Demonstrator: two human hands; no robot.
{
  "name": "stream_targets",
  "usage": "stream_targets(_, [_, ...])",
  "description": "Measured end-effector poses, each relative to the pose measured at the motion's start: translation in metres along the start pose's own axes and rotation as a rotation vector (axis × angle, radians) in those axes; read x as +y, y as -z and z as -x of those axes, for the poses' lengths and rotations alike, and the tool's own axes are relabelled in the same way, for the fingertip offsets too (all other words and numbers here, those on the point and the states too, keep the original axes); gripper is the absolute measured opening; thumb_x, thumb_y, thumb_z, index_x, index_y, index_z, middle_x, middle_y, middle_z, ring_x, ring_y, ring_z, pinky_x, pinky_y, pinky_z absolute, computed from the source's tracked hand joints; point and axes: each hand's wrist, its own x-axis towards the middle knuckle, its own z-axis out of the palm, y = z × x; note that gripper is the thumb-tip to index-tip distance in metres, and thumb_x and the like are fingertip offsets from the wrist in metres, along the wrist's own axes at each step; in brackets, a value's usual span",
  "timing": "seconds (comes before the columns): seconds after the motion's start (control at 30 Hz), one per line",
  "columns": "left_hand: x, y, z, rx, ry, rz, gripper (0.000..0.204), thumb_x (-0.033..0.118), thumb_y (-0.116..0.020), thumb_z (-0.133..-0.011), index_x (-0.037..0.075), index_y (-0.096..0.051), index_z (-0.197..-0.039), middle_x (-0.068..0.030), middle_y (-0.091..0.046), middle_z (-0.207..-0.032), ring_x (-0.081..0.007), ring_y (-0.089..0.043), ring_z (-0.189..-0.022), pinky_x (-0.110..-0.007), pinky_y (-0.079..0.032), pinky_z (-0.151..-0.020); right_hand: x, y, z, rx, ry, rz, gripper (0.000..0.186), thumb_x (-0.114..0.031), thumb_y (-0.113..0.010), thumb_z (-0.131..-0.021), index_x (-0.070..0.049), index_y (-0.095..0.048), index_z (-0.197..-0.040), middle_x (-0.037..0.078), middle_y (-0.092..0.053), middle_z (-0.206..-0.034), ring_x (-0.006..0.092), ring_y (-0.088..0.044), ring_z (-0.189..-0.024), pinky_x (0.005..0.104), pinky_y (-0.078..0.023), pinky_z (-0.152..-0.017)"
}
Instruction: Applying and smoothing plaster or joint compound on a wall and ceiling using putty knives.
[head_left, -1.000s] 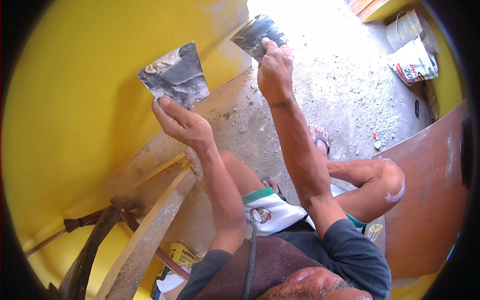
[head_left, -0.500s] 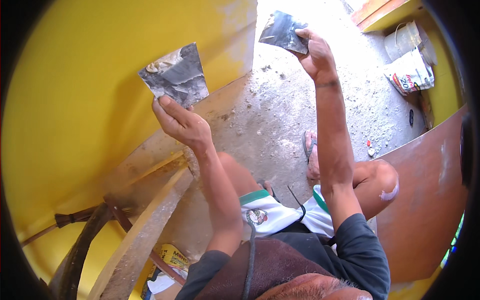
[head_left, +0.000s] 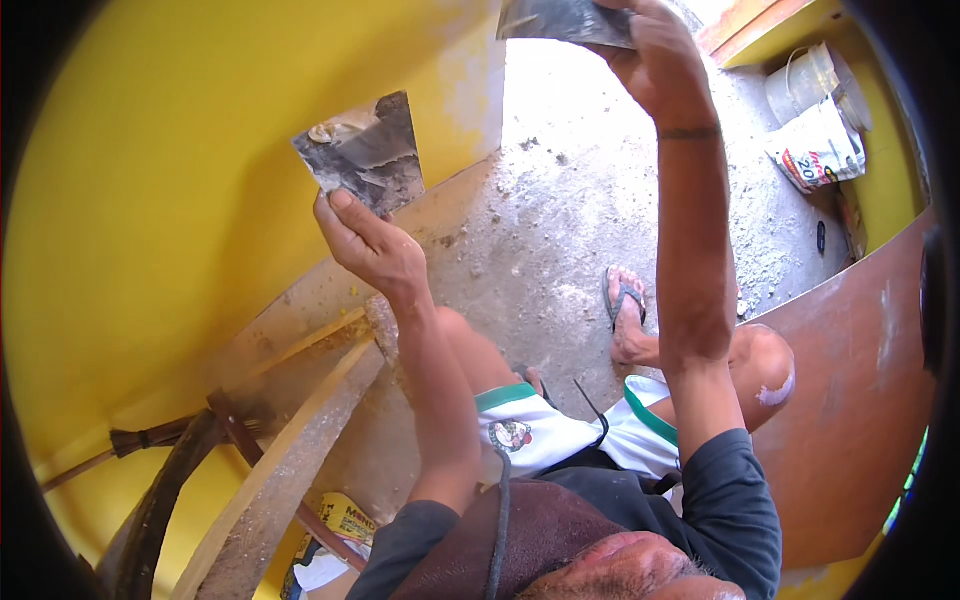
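Note:
My left hand (head_left: 372, 245) is closed on the lower edge of a flat metal putty blade (head_left: 375, 150), its face smeared with whitish and grey paste and a cream lump near the top corner. Raised at the top of the view, my right hand (head_left: 665, 65) grips a second putty blade (head_left: 565, 22), partly cut off by the upper edge. That blade is held near the edge of the yellow wall (head_left: 200, 130), where pale filler patches show. Whether it touches the wall I cannot tell.
Wooden beams (head_left: 285, 460) and a broom (head_left: 150, 437) lean at the lower left, above a yellow-and-black package (head_left: 345, 518). A white bucket (head_left: 800, 85) and white sack (head_left: 820, 150) stand at the upper right. A brown panel (head_left: 850, 390) is at the right; white debris dusts the concrete floor (head_left: 550, 220).
My right hand has moved up and slightly right with its blade, which now leaves the top of the picture. My left hand and its blade have shifted slightly right.

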Motion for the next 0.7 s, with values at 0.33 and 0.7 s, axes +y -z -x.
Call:
stream_targets(0.33, [-0.004,-0.007,0.007,-0.633,0.495,0.649,0.029,0.023,-0.047,-0.099,0.0,-0.056,-0.115,-0.0034,-0.061,-0.102,-0.0108,-0.058,-0.088,-0.024,-0.048,-0.076,-0.015,-0.018,0.091,-0.373,0.2,0.516,0.031,0.003,-0.054,-0.086,-0.013,-0.069,-0.108,0.005,-0.066,-0.114,0.0239,-0.057,-0.114,0.0394,-0.046,-0.098])
stream_targets(0.7, [0.003,-0.007,0.012,-0.764,0.455,0.592,0.029,0.022,-0.048,-0.099,0.001,-0.058,-0.116,-0.0008,-0.062,-0.104,-0.008,-0.055,-0.093,-0.022,-0.043,-0.085,0.048,0.003,0.106,-0.204,0.479,0.948,0.029,-0.003,-0.052,-0.087,-0.014,-0.07,-0.107,0.007,-0.066,-0.115,0.0271,-0.055,-0.117,0.0404,-0.044,-0.099])
